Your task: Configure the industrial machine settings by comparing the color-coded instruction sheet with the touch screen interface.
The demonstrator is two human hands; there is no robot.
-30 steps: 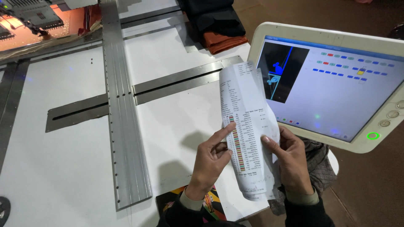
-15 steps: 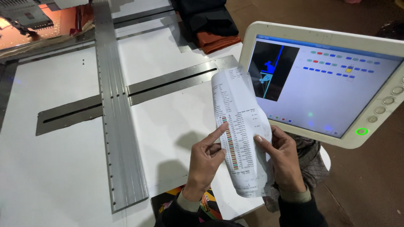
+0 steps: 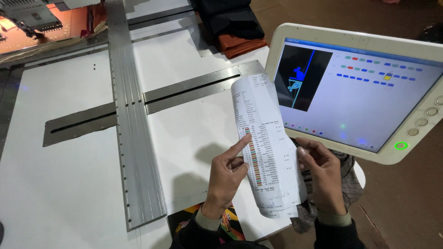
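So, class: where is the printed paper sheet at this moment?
In the head view, right of centre, the printed paper sheet is held upright between the left hand and right hand, beside the touchscreen monitor.

Left hand (image 3: 226,177) raised with index finger extended and other fingers curled; right hand (image 3: 323,177) beside it, fingers bent, thumb forward.

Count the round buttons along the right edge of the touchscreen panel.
4 show: three grey ones stacked at and, then one lit green near the panel's lower corner. More may lie out of frame.
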